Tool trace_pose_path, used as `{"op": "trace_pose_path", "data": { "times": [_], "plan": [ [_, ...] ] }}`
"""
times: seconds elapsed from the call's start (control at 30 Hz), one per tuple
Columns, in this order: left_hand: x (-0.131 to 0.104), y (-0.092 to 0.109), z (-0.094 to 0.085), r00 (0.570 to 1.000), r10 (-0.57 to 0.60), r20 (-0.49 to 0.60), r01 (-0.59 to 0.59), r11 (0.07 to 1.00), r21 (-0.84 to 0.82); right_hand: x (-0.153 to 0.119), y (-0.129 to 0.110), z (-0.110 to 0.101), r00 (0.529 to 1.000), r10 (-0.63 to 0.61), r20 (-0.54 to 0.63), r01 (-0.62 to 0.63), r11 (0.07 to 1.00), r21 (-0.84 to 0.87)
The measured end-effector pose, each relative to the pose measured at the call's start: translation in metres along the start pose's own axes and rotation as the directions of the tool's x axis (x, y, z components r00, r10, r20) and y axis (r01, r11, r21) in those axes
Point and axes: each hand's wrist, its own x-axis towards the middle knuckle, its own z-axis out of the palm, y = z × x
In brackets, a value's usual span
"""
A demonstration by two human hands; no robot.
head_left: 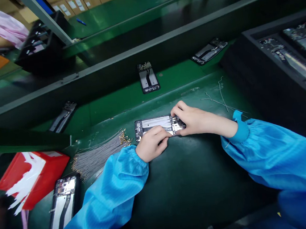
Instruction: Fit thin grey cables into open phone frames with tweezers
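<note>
An opened phone body (156, 123) lies sideways on the green work surface, its inner parts facing up. My right hand (188, 120) grips its right end, thumb at the near edge and curled fingers at the far edge. Along the near edge rests my left hand (153, 142), its fingers curled and thumb and index finger close together over the phone; whether something small is between them cannot be made out. A bundle of thin grey cables (101, 154) with gold-coloured ends lies just left of my left hand.
Further phone bodies lie on the green ledge behind (148, 77) and at the lower left (63, 207). A black tray (247, 51) of phone bodies stands at the right. Loose wires (222, 101) lie behind my right wrist. A red box (49, 169) sits at left; another person's arm shows upper left.
</note>
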Motion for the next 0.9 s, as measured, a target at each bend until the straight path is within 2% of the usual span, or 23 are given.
{"op": "trace_pose_path", "data": {
  "times": [0.13,0.37,0.5,0.6,0.77,0.9],
  "plan": [
    [0.001,0.0,-0.001,1.0,-0.011,0.002,0.011,0.998,-0.066,0.004,-0.002,0.001,1.0,0.016,-0.019,-0.017,0.997,-0.069],
    [0.002,0.001,0.0,1.0,-0.023,0.006,0.023,0.999,-0.045,0.007,-0.002,-0.001,0.999,0.032,0.029,-0.028,0.993,-0.115],
    [0.002,0.001,-0.001,1.0,-0.008,0.027,0.009,0.999,-0.037,0.009,-0.007,-0.002,0.998,0.06,0.013,-0.055,0.968,-0.245],
    [0.002,0.0,-0.001,1.0,-0.002,0.031,0.004,0.999,-0.042,0.014,-0.015,-0.004,0.999,0.039,0.018,-0.031,0.948,-0.315],
    [0.002,0.0,0.001,1.0,-0.004,0.019,0.005,1.0,-0.029,0.017,-0.019,-0.006,0.993,-0.069,0.094,0.089,0.969,-0.231],
    [0.002,0.002,0.002,0.998,-0.052,-0.041,0.055,0.997,0.058,0.013,-0.009,-0.004,0.984,-0.169,0.065,0.175,0.977,-0.121]
  ]
}}
